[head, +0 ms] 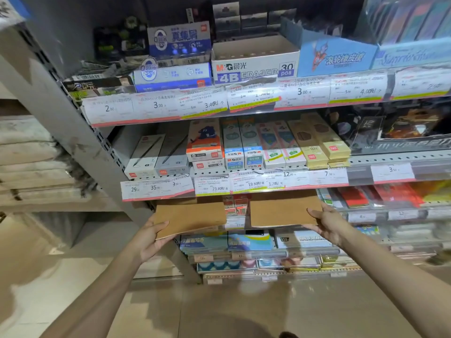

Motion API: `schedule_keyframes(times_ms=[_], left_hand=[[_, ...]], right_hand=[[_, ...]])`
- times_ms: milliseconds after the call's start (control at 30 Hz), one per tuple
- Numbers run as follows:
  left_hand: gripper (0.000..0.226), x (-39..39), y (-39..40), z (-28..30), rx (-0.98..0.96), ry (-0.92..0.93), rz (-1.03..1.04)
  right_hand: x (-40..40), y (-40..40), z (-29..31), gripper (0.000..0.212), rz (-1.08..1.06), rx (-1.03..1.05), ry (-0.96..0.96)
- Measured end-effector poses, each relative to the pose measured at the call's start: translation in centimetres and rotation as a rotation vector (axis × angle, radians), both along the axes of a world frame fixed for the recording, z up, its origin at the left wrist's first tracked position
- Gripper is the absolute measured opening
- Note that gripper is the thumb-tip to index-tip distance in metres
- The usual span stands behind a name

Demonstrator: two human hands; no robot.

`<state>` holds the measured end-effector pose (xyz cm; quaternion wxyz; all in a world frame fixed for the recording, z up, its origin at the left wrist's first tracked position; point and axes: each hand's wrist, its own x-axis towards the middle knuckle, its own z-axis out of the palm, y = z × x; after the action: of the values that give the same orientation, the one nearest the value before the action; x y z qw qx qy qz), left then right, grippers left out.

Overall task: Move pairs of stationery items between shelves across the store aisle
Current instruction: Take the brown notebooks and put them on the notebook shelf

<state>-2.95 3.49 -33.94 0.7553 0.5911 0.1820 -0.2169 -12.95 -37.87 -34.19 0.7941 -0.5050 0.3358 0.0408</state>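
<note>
I hold two plain brown kraft notebooks level in front of a store shelf unit. My left hand (148,240) grips the left brown notebook (190,219) at its near left corner, thumb on top. My right hand (328,224) grips the right brown notebook (280,213) at its right edge. Both notebooks reach in just under the price-tag rail (244,185) of the pencil-box shelf, at the height of the third shelf. Small red packs (235,206) show in the gap between them.
Eraser boxes (253,62) fill the top shelf and pencil boxes (234,142) the second. Red packets (380,196) lie to the right on the third shelf, pads (249,241) on the lower ones. A grey upright (80,142) bounds the left side. Tiled floor lies below.
</note>
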Motion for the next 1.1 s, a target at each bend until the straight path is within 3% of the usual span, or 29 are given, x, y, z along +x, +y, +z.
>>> schedule_keyframes(times_ms=[300, 567, 700, 900, 967, 1100], left_hand=[[0.043, -3.3, -5.0, 0.9, -0.081, -0.064, -0.121], [0.061, -4.8, -13.5, 0.2, 0.056, -0.035, -0.180], [0.044, -5.9, -16.0, 0.4, 0.110, -0.085, -0.205], [0.043, -6.9, -18.5, 0.4, 0.344, -0.124, -0.312], [0.029, -6.7, -19.5, 0.3, 0.308, -0.104, -0.350], [0.020, -5.9, -20.3, 0.4, 0.238, -0.047, -0.341]], right_hand=[[-1.3, 0.0, -0.6, 0.032, 0.113, 0.033, -0.064], [-1.2, -0.2, -0.8, 0.029, 0.172, 0.066, -0.068], [-0.8, -0.8, -1.4, 0.029, 0.166, 0.116, -0.037], [-0.4, -0.9, -1.8, 0.024, 0.206, 0.100, 0.000], [-0.4, -1.0, -1.8, 0.022, 0.200, 0.094, 0.019], [-0.5, -1.6, -1.7, 0.030, 0.267, 0.024, -0.001]])
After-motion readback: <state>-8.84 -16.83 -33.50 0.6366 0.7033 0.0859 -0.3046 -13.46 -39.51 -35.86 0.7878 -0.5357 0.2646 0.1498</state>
